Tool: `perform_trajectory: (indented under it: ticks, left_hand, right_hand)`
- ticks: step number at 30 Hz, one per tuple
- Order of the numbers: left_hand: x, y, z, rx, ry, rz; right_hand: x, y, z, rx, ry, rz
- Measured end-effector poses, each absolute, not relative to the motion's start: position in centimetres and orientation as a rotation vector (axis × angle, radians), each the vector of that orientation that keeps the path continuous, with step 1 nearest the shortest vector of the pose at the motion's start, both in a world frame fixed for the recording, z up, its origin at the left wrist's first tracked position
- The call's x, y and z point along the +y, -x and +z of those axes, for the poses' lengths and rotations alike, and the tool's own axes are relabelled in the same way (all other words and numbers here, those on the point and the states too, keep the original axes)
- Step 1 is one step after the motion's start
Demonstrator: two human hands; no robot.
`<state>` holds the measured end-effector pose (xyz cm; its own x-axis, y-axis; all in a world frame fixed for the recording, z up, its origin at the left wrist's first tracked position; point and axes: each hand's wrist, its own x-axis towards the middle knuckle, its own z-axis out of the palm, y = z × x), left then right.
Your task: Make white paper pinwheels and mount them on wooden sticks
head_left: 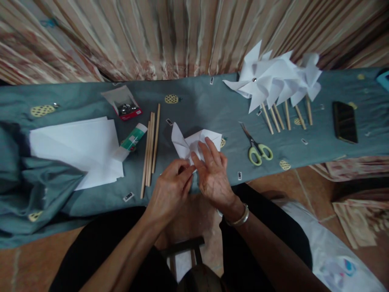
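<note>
A white paper pinwheel (196, 142) with folded, raised corners lies near the front edge of the cloth-covered table. My left hand (174, 182) pinches its near edge between thumb and fingers. My right hand (212, 172) rests on the paper, fingers stretched out and pressing it from above. Left of my hands lie several wooden sticks (150, 148). To the right, a pair of scissors (255, 148) with light green handles lies with its blades pointing away from me.
Finished white pinwheels (279, 79) on sticks lie at the back right, near a dark phone (345, 122). Leftward are a stack of white paper (75, 150), a green and white packet (133, 140) and a small bag of metal pins (126, 107). A pleated curtain (182, 36) hangs behind.
</note>
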<state>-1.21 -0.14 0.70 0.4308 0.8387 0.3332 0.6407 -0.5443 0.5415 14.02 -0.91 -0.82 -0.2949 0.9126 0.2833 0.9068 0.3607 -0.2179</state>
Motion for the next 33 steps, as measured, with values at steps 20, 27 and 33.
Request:
perform_trajectory:
  ticks: [20, 27, 33]
  left_hand:
    - [0.0, 1.4, 0.6, 1.213, -2.406, 0.802]
    - [-0.1, 1.6, 0.4, 1.201, -2.428, 0.813]
    - [0.2, 1.6, 0.1, 1.193, -2.449, 0.847]
  right_hand:
    - [-0.7, -14.8, 0.1, -2.269, 1.576, 0.146]
    - [1.6, -17.4, 0.8, -2.063, 1.623, 0.134]
    - [3.9, -18.9, 0.7, -2.054, 1.686, 0.189]
